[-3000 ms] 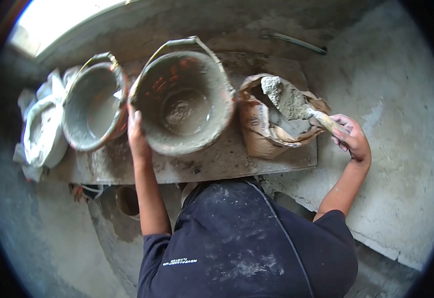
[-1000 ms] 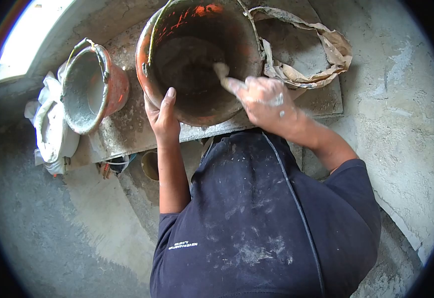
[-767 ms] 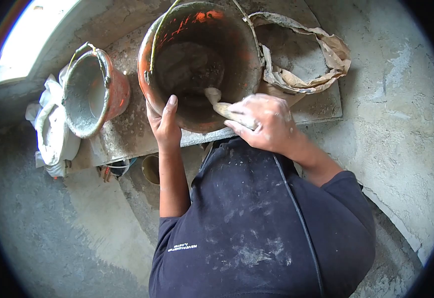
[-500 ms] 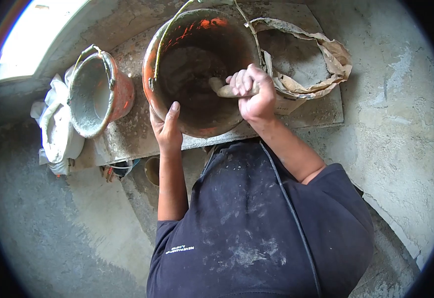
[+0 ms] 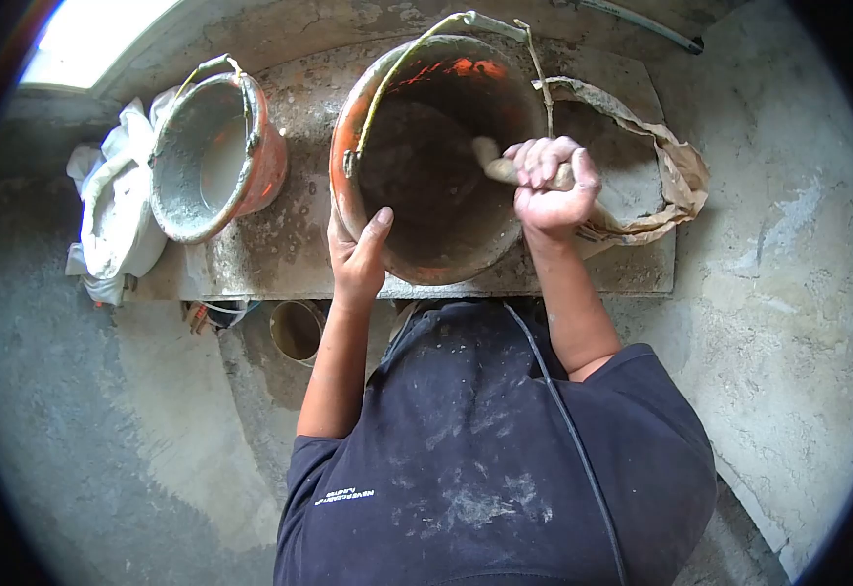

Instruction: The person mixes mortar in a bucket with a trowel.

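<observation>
A large orange bucket (image 5: pixel 351 117), coated in grey, leans toward me with its wire handle raised. My left hand (image 5: pixel 358 256) grips its lower left rim, the thumb on the near edge and the fingers behind the wall. Over the bucket's right rim, my right hand (image 5: pixel 555 186) is closed round the handle of a tool (image 5: pixel 501 168). The tool's far end is inside the dark bucket, where its blade and the contents are too dim to make out.
An open paper bag (image 5: pixel 685 186) of grey powder stands right of the bucket. At left are a smaller orange bucket (image 5: pixel 268 166) and white sacks (image 5: pixel 119 225). A round container (image 5: pixel 298 330) sits below the board's edge (image 5: pixel 632 283). A pipe (image 5: pixel 641 21) lies at the top.
The bucket and both hands appear further right and slightly lower, as the whole view has shifted. My right hand has moved with the tool, turning to a more upright forearm.
</observation>
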### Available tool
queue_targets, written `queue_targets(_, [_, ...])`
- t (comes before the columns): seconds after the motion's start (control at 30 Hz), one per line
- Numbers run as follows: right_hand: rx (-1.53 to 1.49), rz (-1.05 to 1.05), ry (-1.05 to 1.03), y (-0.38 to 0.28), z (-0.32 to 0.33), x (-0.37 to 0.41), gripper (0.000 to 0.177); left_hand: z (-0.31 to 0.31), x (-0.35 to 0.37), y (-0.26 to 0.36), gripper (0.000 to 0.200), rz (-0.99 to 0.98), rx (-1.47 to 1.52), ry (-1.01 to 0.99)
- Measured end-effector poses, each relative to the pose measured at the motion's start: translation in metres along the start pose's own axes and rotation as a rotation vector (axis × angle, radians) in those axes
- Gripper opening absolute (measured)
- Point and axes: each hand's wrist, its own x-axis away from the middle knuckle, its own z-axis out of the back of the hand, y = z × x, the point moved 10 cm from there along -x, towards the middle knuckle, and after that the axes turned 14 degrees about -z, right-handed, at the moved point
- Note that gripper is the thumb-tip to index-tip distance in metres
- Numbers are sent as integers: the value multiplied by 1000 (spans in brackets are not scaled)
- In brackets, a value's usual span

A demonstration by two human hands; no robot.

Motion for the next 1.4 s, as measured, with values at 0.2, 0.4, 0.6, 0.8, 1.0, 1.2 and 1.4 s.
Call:
queue_targets(0.2, [167, 174, -276, -32, -35, -24, 53, 2, -1, -3, 66, -13, -11, 6])
queue_targets(0.4, [199, 2, -217, 4, -46, 36, 55, 6, -8, -4, 69, -23, -24, -14])
queue_targets(0.6, [79, -41, -192, -16, -62, 67, 58, 10, -3, -7, 70, 46, 23, 26])
queue_targets(0.8, [-1, 13, -45, 6, 4, -15, 59, 6, -4, -7, 77, 58, 47, 0])
queue_targets(1.0, [97, 127, -289, -14, -38, -47, 58, 7, -14, 1, 72, 0, -37, 38])
queue_targets(1.2, [257, 36, -313, 8, -56, 26, 61, 13, -24, -1, 72, -32, -29, 61])
queue_targets(1.4, [172, 4, -282, -27, -90, 66, 65, 18, -30, -8, 79, 34, 70, 46])
